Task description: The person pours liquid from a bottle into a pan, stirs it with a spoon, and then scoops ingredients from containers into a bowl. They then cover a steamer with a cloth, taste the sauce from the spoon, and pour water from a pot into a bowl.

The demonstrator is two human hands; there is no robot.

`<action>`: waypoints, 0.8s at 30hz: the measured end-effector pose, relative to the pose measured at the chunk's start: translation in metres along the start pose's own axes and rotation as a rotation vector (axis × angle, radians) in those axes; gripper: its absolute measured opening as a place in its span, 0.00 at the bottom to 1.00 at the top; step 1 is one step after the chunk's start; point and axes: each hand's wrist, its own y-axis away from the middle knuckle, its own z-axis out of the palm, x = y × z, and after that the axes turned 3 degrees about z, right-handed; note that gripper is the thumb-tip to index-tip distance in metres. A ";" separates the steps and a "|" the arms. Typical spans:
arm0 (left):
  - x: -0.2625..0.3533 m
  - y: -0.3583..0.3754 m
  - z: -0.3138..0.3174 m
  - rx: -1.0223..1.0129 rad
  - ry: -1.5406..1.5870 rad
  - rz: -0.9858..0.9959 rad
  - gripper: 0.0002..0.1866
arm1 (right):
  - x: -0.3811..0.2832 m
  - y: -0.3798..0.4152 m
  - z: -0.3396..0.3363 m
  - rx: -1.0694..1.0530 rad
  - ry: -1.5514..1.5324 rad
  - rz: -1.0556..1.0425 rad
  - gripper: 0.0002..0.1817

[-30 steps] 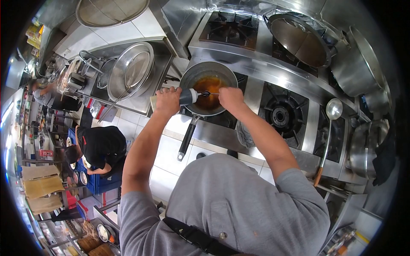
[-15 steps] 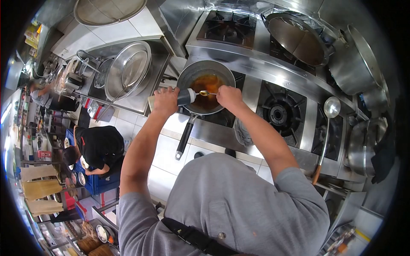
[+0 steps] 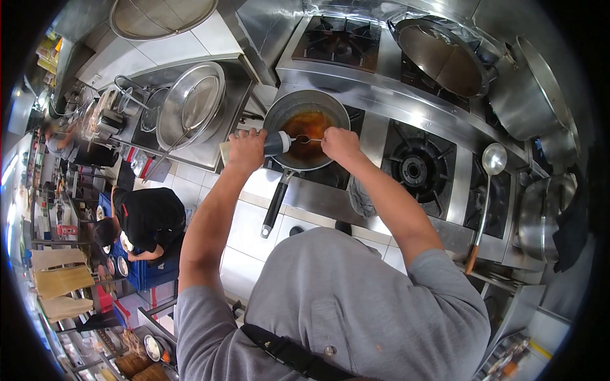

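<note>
My left hand (image 3: 246,151) is closed around a squeeze bottle (image 3: 274,144) with dark contents and a white cap, tipped sideways so its nozzle points right over the pan. In my right hand (image 3: 341,145) the fingers pinch the handle of a small spoon (image 3: 305,139), whose bowl sits right at the nozzle. Below both is a frying pan (image 3: 277,106) on the stove, with brown-orange liquid (image 3: 309,120) in its bottom. Its black handle (image 3: 274,206) points toward me, beneath my left forearm's right side.
A burner (image 3: 414,168) lies right of the pan, and a grey cloth (image 3: 362,200) hangs at the stove's front edge. A ladle (image 3: 494,160) rests farther right. A large metal bowl (image 3: 166,120) stands left. A co-worker in black (image 3: 152,216) bends over blue crates.
The spoon's bowl looks darker now, where it was bright and golden before. My hands, the bottle and the pan have hardly moved.
</note>
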 end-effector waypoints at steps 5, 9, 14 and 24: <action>-0.001 -0.002 0.000 -0.019 0.005 -0.001 0.24 | 0.000 0.000 0.000 0.006 -0.009 0.008 0.10; -0.001 -0.003 0.000 -0.022 0.013 -0.001 0.24 | 0.001 0.000 0.003 0.015 0.002 -0.004 0.09; 0.000 -0.001 -0.007 -0.028 0.045 -0.001 0.26 | 0.009 0.000 0.016 0.336 0.145 -0.410 0.07; 0.002 0.000 -0.009 -0.034 0.047 -0.003 0.27 | 0.004 -0.001 0.002 -0.001 -0.037 0.043 0.11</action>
